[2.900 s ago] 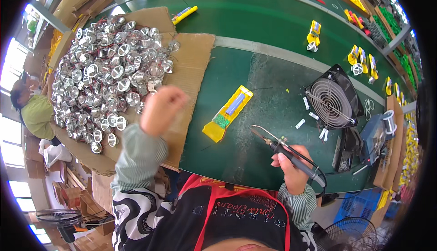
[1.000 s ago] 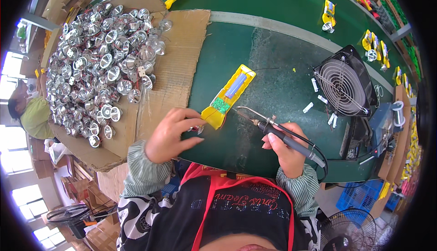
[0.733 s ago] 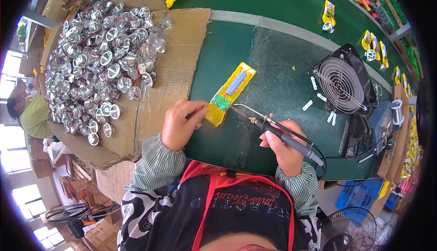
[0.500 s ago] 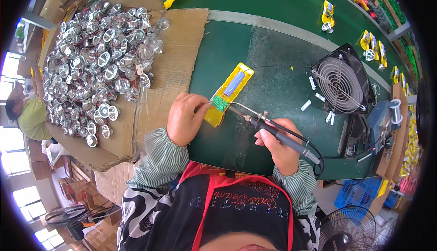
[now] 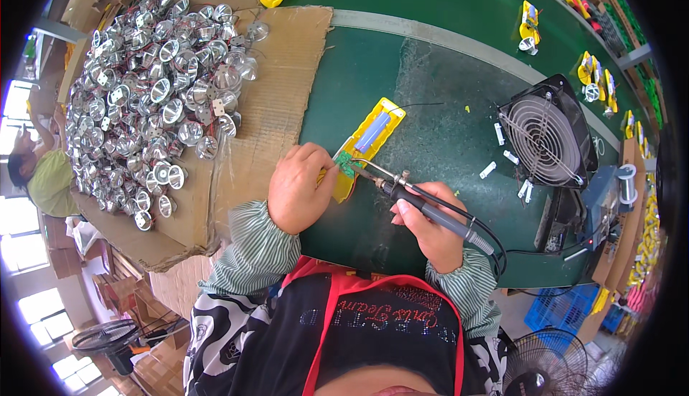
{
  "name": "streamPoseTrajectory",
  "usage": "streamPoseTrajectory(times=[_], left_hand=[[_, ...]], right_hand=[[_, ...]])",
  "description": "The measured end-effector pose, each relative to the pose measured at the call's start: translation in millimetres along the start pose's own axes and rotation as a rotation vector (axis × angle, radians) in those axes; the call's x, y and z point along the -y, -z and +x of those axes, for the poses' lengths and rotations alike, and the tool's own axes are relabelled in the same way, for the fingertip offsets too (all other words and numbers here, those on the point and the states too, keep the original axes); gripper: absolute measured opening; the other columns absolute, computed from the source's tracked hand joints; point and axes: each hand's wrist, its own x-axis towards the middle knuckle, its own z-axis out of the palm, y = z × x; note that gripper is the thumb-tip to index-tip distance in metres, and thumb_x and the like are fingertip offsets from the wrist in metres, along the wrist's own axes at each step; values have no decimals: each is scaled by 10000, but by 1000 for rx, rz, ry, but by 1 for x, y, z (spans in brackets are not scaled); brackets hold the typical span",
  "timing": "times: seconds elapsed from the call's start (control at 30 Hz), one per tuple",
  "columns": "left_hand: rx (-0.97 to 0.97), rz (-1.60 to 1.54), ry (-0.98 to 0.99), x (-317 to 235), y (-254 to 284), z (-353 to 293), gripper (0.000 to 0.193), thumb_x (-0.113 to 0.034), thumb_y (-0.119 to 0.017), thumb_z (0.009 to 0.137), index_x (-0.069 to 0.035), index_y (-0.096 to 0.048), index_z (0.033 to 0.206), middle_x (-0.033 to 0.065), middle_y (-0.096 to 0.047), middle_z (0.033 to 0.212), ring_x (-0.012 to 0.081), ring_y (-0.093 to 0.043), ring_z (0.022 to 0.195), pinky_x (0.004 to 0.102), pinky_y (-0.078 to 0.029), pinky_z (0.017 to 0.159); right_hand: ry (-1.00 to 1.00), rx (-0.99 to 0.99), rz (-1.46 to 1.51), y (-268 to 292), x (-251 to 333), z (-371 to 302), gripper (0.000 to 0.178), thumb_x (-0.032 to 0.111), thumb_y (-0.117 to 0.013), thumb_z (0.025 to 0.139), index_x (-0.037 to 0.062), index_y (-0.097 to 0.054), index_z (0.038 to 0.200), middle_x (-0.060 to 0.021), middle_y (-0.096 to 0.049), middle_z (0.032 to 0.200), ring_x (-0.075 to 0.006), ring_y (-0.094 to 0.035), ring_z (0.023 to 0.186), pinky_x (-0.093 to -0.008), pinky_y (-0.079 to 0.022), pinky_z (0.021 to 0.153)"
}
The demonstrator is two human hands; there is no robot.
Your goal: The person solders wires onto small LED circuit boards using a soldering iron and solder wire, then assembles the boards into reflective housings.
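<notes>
A green desk [image 5: 430, 66] is seen spread across the view, with a grey strip running over it. On its left side a large sheet of brown cardboard [image 5: 276, 109] is laid, and on this a heap of small silver reflector cups [image 5: 154, 101] is piled. To the right a black fan [image 5: 549, 141] with a round wire grille is stood on the desk, with small white parts scattered just beside it.

Near the middle of the desk a yellow casing [image 5: 369, 141] is laid aslant, a pale blue cell being seated in its upper part and a small green circuit board [image 5: 346, 163] at its lower end. The lower end of the casing is pinned down by the left hand [image 5: 300, 188], whose fingers are curled over it at the board. A soldering iron [image 5: 423, 206] with a dark handle is gripped in the right hand [image 5: 430, 234], fingers closed round the handle, and its metal tip is brought to the circuit board. A black cord is led from the handle toward the right.
</notes>
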Motion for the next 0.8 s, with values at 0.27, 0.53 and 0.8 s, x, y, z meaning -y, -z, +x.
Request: streamPoseTrajectory(times=[0.27, 0.53, 0.8], left_hand=[[-15, 17, 2, -3, -2, 0, 62, -51, -603, 752, -12, -557, 765, 125, -574, 823, 313, -553, 796, 388, -438, 708], [-27, 28, 2, -4, -4, 1, 65, -46, -604, 741, -21, -545, 755, 118, -554, 812, 314, -546, 771, 394, -436, 685], [-20, 24, 1, -4, -4, 1, 64, -42, -600, 741, -19, -542, 757, 121, -548, 811, 317, -546, 768, 391, -438, 676]], right_hand=[[-41, 28, -3, 0, 2, 2, 187, 2, -637, 786, -56, -546, 939, -109, -657, 786, -133, -650, 682, -245, -532, 619], [-52, 27, 24, 0, -1, 3, 184, 0, -631, 789, -55, -546, 943, -106, -656, 789, -133, -647, 686, -249, -534, 628], [-16, -4, 67, 3, 3, -1, 187, 0, -623, 803, -62, -528, 951, -129, -661, 784, -149, -654, 667, -259, -543, 611]])
